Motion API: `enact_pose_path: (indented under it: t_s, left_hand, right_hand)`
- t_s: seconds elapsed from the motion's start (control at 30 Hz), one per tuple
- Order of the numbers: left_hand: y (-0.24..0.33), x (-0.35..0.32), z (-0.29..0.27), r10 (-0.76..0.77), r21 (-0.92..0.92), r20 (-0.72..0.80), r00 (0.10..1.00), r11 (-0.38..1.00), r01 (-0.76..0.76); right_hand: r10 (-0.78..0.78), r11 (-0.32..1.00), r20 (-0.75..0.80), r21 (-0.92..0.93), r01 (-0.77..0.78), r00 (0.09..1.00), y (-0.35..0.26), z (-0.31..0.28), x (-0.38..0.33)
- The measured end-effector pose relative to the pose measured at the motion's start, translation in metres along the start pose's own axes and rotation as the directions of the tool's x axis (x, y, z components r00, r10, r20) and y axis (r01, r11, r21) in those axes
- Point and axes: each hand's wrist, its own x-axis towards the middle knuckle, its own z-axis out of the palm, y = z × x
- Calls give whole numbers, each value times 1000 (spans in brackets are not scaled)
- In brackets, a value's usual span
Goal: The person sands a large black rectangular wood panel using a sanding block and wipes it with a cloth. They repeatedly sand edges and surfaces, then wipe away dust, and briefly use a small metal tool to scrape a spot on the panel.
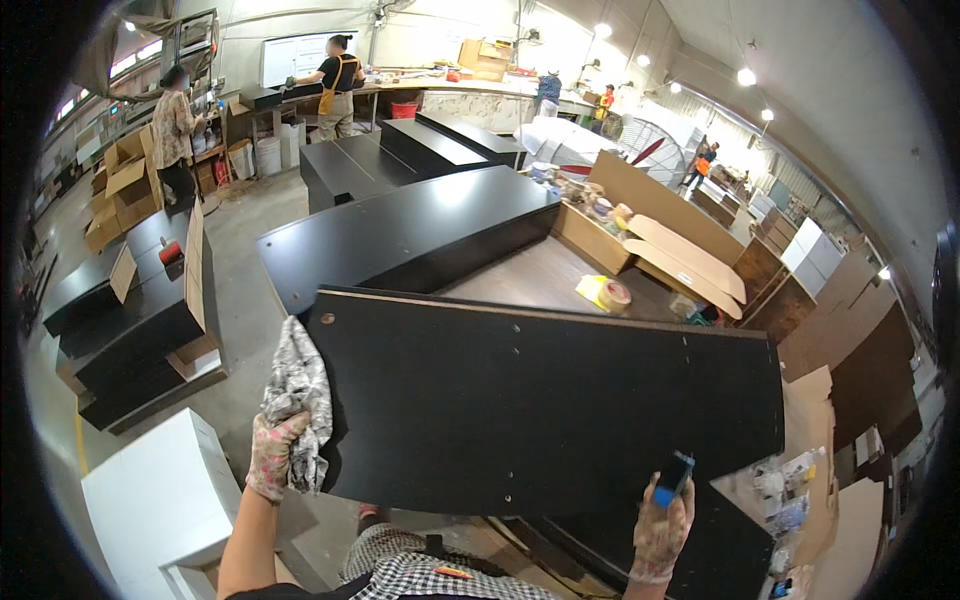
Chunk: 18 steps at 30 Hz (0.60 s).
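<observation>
A large black board (560,410) with small drilled holes lies tilted across the space before me. At its left end my left hand (272,455), in a patterned glove, is closed on a crumpled grey-and-white rag (300,370). The rag hangs against the board's left edge. Near the board's lower right edge, my right hand (660,525), in a stained glove, grips a small black block-like object with a blue end (674,478). Its exact kind I cannot make out. Below that hand another black panel (730,540) partly shows.
Beyond the board stand black cabinet pieces (410,225) on a worktable with a tape roll (615,295) and an open wooden box (590,240). A white cabinet (160,490) is at lower left, stacked black units (140,320) above it. Cardboard sheets line the right. Several people work farther off.
</observation>
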Motion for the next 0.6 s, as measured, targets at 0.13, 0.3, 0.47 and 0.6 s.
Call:
enact_pose_path:
  t_s: [0.13,0.3,0.47,0.6]
  left_hand:
    - [-1,45,-83,-23,-25,-324,946,1000,15]
    - [18,74,-161,55,37,-440,896,998,-44]
    - [35,81,-192,90,189,-590,802,981,29]
    - [33,80,-197,-28,46,-633,773,996,74]
  right_hand:
    - [25,998,177,56,-36,984,71,99,39]
    - [28,976,468,177,-125,883,161,208,85]
    - [117,928,532,242,-283,838,239,289,121]
    - [268,895,507,184,-406,819,284,325,142]
